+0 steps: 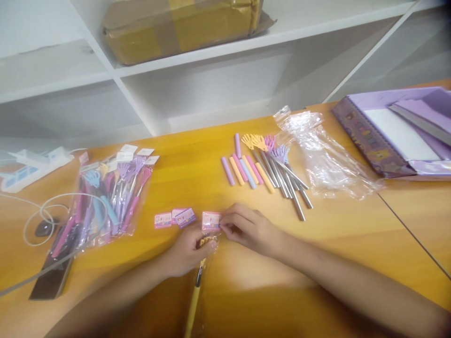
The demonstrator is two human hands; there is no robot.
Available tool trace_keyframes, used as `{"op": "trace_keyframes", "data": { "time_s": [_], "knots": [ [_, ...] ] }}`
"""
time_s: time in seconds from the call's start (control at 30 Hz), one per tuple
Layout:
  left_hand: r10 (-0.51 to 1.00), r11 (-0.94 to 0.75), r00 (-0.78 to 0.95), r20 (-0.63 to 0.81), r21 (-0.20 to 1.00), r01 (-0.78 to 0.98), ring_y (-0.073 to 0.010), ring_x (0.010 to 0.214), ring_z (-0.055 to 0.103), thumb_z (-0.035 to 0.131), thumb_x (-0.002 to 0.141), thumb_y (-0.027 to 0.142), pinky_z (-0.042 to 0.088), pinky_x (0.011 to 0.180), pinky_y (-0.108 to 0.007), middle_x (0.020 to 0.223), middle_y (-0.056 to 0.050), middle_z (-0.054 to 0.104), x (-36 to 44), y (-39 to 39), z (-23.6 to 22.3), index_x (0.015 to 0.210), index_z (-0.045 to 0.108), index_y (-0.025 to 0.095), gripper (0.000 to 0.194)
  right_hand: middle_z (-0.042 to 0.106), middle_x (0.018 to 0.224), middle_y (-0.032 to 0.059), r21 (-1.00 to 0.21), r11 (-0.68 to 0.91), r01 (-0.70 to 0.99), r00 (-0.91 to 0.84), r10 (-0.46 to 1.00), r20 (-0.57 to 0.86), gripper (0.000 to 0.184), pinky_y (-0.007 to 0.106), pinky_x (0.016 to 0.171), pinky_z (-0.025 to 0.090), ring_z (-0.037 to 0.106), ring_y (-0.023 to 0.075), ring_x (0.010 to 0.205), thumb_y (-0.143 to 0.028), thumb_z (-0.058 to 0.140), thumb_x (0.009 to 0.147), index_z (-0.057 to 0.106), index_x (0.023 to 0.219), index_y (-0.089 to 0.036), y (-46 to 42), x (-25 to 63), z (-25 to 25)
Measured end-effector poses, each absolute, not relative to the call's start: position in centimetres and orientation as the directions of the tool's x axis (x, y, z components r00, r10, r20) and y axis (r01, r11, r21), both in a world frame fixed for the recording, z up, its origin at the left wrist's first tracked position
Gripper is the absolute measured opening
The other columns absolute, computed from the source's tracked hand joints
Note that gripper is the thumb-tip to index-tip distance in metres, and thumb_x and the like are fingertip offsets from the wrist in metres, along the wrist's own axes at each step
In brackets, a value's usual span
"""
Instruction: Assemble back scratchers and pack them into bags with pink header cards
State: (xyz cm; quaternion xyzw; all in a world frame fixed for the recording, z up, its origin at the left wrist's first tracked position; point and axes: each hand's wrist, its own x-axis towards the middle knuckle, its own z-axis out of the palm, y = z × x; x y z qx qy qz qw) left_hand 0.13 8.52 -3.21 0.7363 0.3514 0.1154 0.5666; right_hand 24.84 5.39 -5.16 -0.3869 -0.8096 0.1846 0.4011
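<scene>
My left hand [186, 253] is closed around the top of a yellow back scratcher [194, 300] in a clear sleeve, its handle pointing toward me. My right hand [248, 228] pinches a small pink card [211, 220] at the top of that sleeve. Two more small pink and purple cards [175, 218] lie just left of it on the orange table [352, 234].
A pile of bagged scratchers [105, 199] lies at left, over a dark flat object. Loose pastel scratchers [268, 166] and empty clear bags [324, 155] sit behind my hands. A purple box [398, 131] stands at right; a white cable [42, 216] and shelves with a cardboard parcel [179, 26] lie behind.
</scene>
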Motion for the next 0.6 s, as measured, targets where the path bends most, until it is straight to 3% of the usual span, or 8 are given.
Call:
{"op": "trace_keyframes", "data": {
  "time_s": [0.1,0.2,0.37,0.47,0.53,0.6],
  "knots": [
    [0.622,-0.155,0.753,-0.213,0.91,0.385,-0.0148,0.073,0.046,0.054,0.102,0.035,0.039,0.069,-0.027,0.079,0.002,0.053,0.3,8.5,-3.0,0.086,0.062,0.018,0.025,0.068,0.112,0.0113,-0.663,0.578,0.475,-0.326,0.816,0.477,0.025,0.033,0.075,0.062,0.071,0.0202,0.091,-0.016,0.063,0.101,0.061,0.126,-0.023,5.3,24.6,-4.9],
    [0.648,-0.195,0.746,-0.155,0.913,0.358,-0.0191,0.087,0.058,0.061,0.099,0.032,0.047,0.08,-0.03,0.102,-0.004,0.067,0.8,8.0,-2.8,0.11,0.069,0.019,0.019,0.068,0.117,0.0131,-0.793,0.462,0.397,-0.324,0.879,0.35,0.038,0.036,0.079,0.063,0.071,0.0231,0.095,-0.029,0.069,0.102,0.059,0.138,-0.023,5.0,24.1,-5.0],
    [0.755,-0.262,0.626,-0.197,0.784,0.563,-0.0255,0.101,0.066,0.07,0.095,0.035,0.055,0.09,-0.038,0.119,-0.011,0.07,0.6,6.3,-0.8,0.13,0.065,0.019,0.039,0.076,0.108,0.0081,-0.926,0.21,0.315,-0.31,0.944,0.108,0.022,0.034,0.081,0.062,0.075,0.0221,0.092,-0.039,0.061,0.108,0.069,0.122,-0.024,5.3,24.4,-5.9],
    [0.896,-0.278,0.432,-0.099,0.634,0.721,-0.0318,0.128,0.061,0.066,0.097,0.031,0.052,0.108,-0.048,0.143,-0.016,0.063,-2.5,4.5,1.6,0.147,0.055,0.022,0.052,0.078,0.112,0.0096,-0.923,0.19,0.335,-0.3,0.95,0.086,0.025,0.036,0.081,0.064,0.076,0.0251,0.097,-0.044,0.06,0.107,0.071,0.119,-0.024,5.6,24.6,-6.2],
    [0.968,-0.183,0.247,-0.038,0.564,0.805,-0.0269,0.116,0.067,0.055,0.101,0.025,0.055,0.101,-0.043,0.127,-0.01,0.069,-6.4,3.1,2.8,0.132,0.063,0.025,0.032,0.078,0.111,0.0101,-0.917,0.214,0.338,-0.342,0.935,0.093,0.026,0.037,0.08,0.064,0.076,0.0258,0.096,-0.045,0.058,0.108,0.072,0.12,-0.026,5.6,24.4,-6.2],
    [0.984,0.015,-0.1,0.151,0.484,0.875,-0.0255,0.102,0.068,0.049,0.102,0.027,0.058,0.093,-0.042,0.11,-0.008,0.068,-11.3,2.0,3.1,0.116,0.064,0.023,0.021,0.077,0.11,0.0096,-0.913,0.238,0.331,-0.385,0.918,0.099,0.026,0.037,0.079,0.064,0.076,0.0252,0.095,-0.044,0.056,0.109,0.071,0.12,-0.027,5.5,24.3,-6.3]
  ]
}}
